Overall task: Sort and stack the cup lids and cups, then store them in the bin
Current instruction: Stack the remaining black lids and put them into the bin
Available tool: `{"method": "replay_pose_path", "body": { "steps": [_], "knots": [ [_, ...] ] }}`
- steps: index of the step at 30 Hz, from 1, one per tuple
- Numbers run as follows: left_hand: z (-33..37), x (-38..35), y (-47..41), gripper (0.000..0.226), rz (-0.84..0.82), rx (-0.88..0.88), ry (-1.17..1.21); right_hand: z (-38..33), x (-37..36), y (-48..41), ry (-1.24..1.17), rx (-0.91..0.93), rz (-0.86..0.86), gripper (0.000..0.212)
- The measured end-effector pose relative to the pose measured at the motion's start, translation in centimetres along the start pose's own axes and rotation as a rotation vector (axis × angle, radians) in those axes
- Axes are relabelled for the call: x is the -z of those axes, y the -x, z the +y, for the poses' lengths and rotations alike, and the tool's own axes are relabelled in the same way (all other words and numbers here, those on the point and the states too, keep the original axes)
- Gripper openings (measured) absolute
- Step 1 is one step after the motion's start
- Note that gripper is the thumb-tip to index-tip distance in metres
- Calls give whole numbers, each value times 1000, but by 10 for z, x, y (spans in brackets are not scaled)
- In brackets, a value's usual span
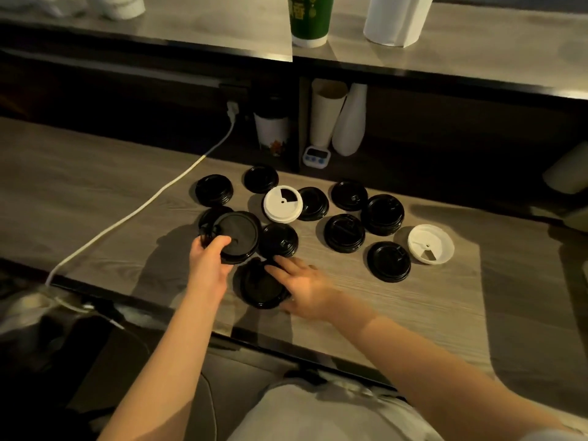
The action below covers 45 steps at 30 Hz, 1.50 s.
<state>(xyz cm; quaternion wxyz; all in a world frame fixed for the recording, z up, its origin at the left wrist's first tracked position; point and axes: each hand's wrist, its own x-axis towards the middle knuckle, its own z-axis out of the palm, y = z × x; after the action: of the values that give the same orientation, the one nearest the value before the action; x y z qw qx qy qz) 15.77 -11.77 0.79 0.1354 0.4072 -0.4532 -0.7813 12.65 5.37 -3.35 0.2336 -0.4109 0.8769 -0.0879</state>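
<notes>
The left hand [208, 259] grips 1 large black lid [238, 233] by its rim while the right hand [302, 281] rests flat-fingered on the nearer black lid [259, 289], which a careless push could slide off the counter [413, 313] edge.

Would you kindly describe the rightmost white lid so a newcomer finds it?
On the wooden counter, find the scattered black lids. At their right end lies a white lid; the other white lid sits mid-cluster, with a black wedge showing.
</notes>
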Motion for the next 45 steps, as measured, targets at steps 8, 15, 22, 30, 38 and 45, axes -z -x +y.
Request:
{"method": "replay_pose_path", "body": {
  "steps": [8, 15, 22, 30, 38, 45],
  "knots": [
    [0, 3, 0, 39, 33, 10, 12, -22, -10, -31, 187, 12, -71, 80],
    [-8, 2, 1, 45, 19, 37, 25, 0, -4, -7, -208, 6, 136, 85],
    [-25, -20, 7, 45, -64, 89, -5, 37, 16, 33, -628, -198, 451, 88],
    [-52, -69, 48, 35, -304, 166, -141, 44, 44, 78, -884, -211, 718, 84],
    [-71, -127, 106, 34, -582, 315, -167, 69, 49, 143, -771, -261, 726, 89],
    [-95, -185, 160, 23, -830, 222, -393, 108, 65, 227, -560, -336, 741, 88]
  ]
}}
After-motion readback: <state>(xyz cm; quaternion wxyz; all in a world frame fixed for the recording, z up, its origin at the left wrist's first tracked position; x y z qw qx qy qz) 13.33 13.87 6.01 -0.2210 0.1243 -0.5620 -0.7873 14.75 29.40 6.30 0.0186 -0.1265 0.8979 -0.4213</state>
